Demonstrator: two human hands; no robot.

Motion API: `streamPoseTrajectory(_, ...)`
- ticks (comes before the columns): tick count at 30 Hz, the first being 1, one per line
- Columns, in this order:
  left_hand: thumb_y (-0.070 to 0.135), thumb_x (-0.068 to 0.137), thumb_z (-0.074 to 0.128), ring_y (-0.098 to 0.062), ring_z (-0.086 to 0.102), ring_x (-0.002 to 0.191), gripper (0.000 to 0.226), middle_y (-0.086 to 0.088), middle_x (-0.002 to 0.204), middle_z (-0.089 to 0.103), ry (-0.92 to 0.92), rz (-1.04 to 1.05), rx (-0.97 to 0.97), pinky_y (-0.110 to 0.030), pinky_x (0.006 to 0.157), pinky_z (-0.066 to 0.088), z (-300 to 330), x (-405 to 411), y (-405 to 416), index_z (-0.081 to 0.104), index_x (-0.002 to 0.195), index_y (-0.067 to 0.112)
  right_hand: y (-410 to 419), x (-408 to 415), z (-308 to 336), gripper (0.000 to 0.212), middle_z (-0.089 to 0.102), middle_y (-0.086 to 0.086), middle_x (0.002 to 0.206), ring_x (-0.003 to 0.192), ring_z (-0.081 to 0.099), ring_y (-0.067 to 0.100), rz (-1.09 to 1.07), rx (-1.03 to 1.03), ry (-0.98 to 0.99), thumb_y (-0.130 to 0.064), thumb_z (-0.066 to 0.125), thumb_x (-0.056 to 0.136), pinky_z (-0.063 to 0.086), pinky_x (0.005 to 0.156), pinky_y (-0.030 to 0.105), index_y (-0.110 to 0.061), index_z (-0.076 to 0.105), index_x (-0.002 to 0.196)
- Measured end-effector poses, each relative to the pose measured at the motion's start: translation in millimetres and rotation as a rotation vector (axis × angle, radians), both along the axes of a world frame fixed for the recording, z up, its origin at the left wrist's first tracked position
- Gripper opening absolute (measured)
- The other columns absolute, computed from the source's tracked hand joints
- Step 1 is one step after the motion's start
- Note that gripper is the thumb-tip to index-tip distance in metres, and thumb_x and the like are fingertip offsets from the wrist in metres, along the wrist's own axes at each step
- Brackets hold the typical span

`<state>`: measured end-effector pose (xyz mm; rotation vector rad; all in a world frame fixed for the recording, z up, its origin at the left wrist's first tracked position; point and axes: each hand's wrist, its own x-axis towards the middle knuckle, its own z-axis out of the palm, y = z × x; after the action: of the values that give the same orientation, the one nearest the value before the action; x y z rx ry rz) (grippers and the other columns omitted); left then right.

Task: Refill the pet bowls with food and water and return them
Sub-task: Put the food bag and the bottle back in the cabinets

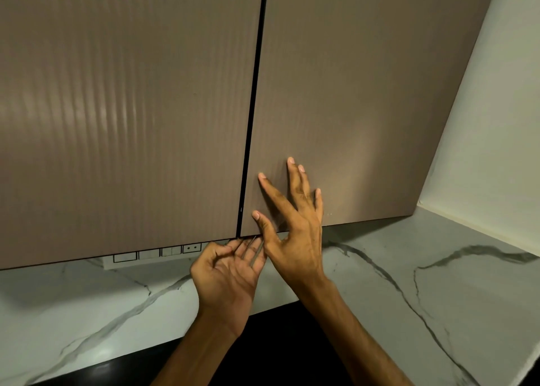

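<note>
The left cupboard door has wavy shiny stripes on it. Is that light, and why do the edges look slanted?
In the head view, yes: soft glare streaks the ribbed left door, while the right door looks duller, with the right hand casting a faint shadow on it. The slanted edges and tilted wall come from the wide-angle lens. The left hand looks reasonably sharp.

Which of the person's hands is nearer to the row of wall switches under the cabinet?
Left. The left hand is palm up just right of the wall switches, fingers curled under the right cabinet door. The right hand is farther right and higher, spread on that door's face.
</note>
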<state>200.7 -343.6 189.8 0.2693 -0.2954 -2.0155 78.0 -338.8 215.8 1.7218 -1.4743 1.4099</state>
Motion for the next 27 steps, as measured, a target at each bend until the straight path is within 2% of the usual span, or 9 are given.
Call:
streamPoseTrajectory(3, 0.015, 0.095, 0.034, -0.045, 0.053, 0.135, 0.063, -0.028, 0.152, 0.049, 0.022, 0.009, -0.008, -0.058, 0.121, 0.034, 0, 1, 2, 0.033, 0.155, -0.004, 2, 0, 0, 0.06, 0.013, -0.001, 0.174, 0.162, 0.005, 0.018, 0.004, 0.011, 0.0, -0.032, 0.068, 0.098, 0.01, 0.123, 0.07, -0.035, 0.047, 0.154)
streamPoseTrajectory(5, 0.014, 0.095, 0.035, -0.044, 0.056, 0.132, 0.037, -0.027, 0.143, 0.056, 0.015, 0.021, -0.024, -0.058, 0.118, 0.038, -2, 3, 2, 0.061, 0.119, 0.002, 3, 0, 1, 0.061, 0.013, -0.002, 0.174, 0.162, 0.004, 0.017, 0.008, 0.021, -0.003, -0.031, 0.069, 0.098, 0.009, 0.124, 0.069, -0.035, 0.047, 0.154)
streamPoseTrajectory(7, 0.014, 0.094, 0.038, -0.043, 0.059, 0.128, 0.02, -0.026, 0.136, 0.062, 0.009, 0.012, -0.049, -0.057, 0.112, 0.044, -3, 6, 3, 0.056, 0.09, 0.005, 5, 0, 1, 0.062, 0.012, -0.003, 0.174, 0.162, 0.004, 0.016, 0.018, 0.03, -0.012, -0.03, 0.07, 0.097, 0.01, 0.124, 0.068, -0.035, 0.046, 0.154)
streamPoseTrajectory(11, 0.011, 0.092, 0.042, -0.043, 0.062, 0.125, 0.014, -0.026, 0.132, 0.066, -0.002, 0.051, -0.074, -0.057, 0.099, 0.052, -5, 18, 3, 0.053, 0.085, 0.007, 10, 6, -3, 0.062, 0.019, -0.002, 0.173, 0.161, 0.009, 0.015, 0.059, 0.018, -0.045, -0.027, 0.072, 0.096, 0.016, 0.124, 0.066, -0.031, 0.048, 0.154)
streamPoseTrajectory(15, 0.007, 0.093, 0.046, -0.04, 0.065, 0.123, 0.02, -0.017, 0.109, 0.072, -0.025, 0.145, -0.082, -0.059, 0.106, 0.05, -3, 30, 2, 0.056, 0.076, 0.011, 13, 13, -7, 0.057, 0.04, 0.001, 0.165, 0.157, 0.027, 0.015, 0.091, -0.07, -0.056, -0.024, 0.075, 0.093, 0.031, 0.12, 0.06, -0.022, 0.058, 0.147)
streamPoseTrajectory(18, 0.007, 0.094, 0.049, -0.034, 0.065, 0.125, 0.021, -0.012, 0.1, 0.071, -0.044, 0.21, -0.084, -0.057, 0.107, 0.05, 0, 38, 2, 0.059, 0.077, 0.014, 13, 19, -11, 0.049, 0.059, 0.001, 0.15, 0.144, 0.049, 0.013, 0.093, -0.137, -0.088, -0.02, 0.079, 0.091, 0.044, 0.114, 0.05, -0.015, 0.067, 0.138)
streamPoseTrajectory(21, 0.005, 0.094, 0.052, -0.033, 0.063, 0.123, 0.02, -0.008, 0.096, 0.068, -0.049, 0.261, -0.077, -0.055, 0.108, 0.051, 2, 45, 2, 0.06, 0.077, 0.015, 17, 28, -9, 0.039, 0.073, 0.001, 0.126, 0.119, 0.065, 0.014, 0.103, -0.156, -0.108, -0.017, 0.081, 0.09, 0.055, 0.099, 0.039, -0.012, 0.072, 0.128)
streamPoseTrajectory(24, 0.004, 0.094, 0.055, -0.031, 0.064, 0.121, 0.02, -0.007, 0.096, 0.069, -0.065, 0.285, -0.092, -0.053, 0.109, 0.051, 6, 49, 6, 0.061, 0.079, 0.015, 22, 40, -5, 0.034, 0.074, -0.001, 0.109, 0.101, 0.067, 0.012, 0.104, -0.136, -0.106, -0.016, 0.081, 0.09, 0.054, 0.088, 0.026, -0.012, 0.074, 0.124)
streamPoseTrajectory(27, 0.003, 0.095, 0.056, -0.029, 0.065, 0.118, 0.021, -0.004, 0.089, 0.071, -0.078, 0.297, -0.095, -0.051, 0.108, 0.052, 11, 51, 13, 0.062, 0.079, 0.015, 24, 49, -3, 0.035, 0.071, -0.001, 0.109, 0.1, 0.065, 0.014, 0.109, -0.099, -0.109, -0.02, 0.079, 0.091, 0.053, 0.087, 0.023, -0.015, 0.073, 0.125)
